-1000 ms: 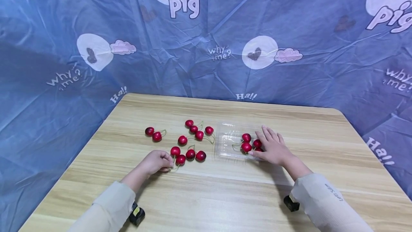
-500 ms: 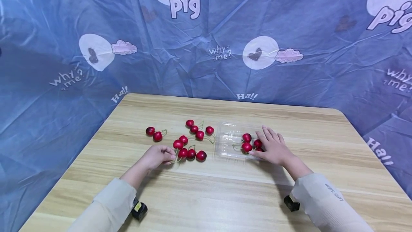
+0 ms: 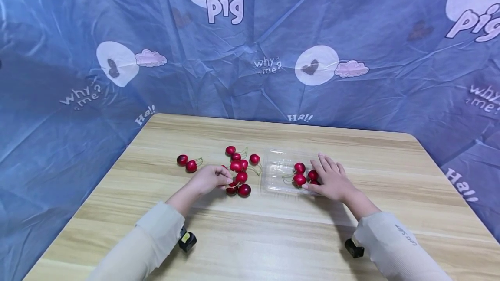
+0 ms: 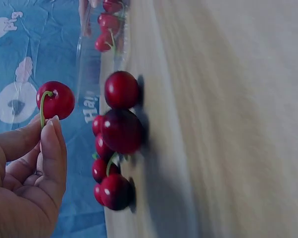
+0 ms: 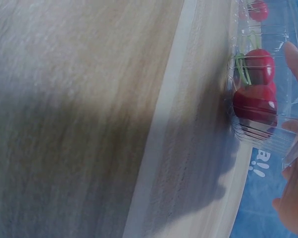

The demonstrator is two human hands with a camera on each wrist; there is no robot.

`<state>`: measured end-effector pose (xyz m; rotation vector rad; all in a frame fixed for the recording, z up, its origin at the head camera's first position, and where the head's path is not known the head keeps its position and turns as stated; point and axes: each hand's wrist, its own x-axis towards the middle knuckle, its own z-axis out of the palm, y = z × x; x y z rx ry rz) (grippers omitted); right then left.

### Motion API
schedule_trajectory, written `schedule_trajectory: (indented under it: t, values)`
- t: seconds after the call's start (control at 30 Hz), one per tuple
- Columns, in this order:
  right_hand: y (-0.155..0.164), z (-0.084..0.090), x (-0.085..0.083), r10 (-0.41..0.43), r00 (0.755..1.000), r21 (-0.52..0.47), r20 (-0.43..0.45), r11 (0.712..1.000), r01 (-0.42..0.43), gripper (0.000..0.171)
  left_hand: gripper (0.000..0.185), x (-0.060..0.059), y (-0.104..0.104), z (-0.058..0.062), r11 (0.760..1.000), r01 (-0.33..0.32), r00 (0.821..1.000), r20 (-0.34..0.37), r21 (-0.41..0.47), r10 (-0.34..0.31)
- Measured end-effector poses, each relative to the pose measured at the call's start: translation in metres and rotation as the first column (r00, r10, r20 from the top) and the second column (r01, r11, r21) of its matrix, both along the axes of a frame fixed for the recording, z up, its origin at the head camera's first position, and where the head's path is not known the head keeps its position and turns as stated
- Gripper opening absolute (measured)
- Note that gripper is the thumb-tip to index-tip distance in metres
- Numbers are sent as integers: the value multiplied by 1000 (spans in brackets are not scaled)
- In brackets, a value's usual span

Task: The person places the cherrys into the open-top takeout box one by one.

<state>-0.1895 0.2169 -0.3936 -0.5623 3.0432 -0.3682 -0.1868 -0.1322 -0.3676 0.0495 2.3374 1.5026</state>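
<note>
- The cherry (image 4: 55,99) hung by its green stem, pinched between the thumb and forefinger of the left hand (image 3: 211,178), lifted clear of the worktop (image 3: 273,237) and just above the loose cluster of cherries (image 4: 120,130).
- In the head view that held fruit showed just beyond the left fingertips, among the cluster of red cherries (image 3: 239,172); which of them it was could not be told apart with certainty there.
- The clear plastic tray (image 3: 278,170) lay just right of the cluster, holding a few cherries (image 3: 300,174) at its right end.
- The right hand (image 3: 332,181) rested with straight, relaxed fingers on the tray's right side, apparently steadying it; it curled round nothing.
- A separate pair of cherries (image 3: 186,162) lay apart to the left on the worktop.
- Judged from this, the step in hand was a pick: one cherry was off the wood and not yet in the tray.
- The next move would call for carrying it right, over the tray's near rim, and letting go of the stem above a free spot, without knocking the neighbours.
</note>
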Motion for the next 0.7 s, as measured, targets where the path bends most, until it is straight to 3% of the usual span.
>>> schedule_trajectory:
  t: [0.7]
  values:
    - [-3, 0, -4, -17, 1000, 9, 19, 1000, 16, 86, 10, -33, 48, 4, 986, 111, 994, 4, 127, -113]
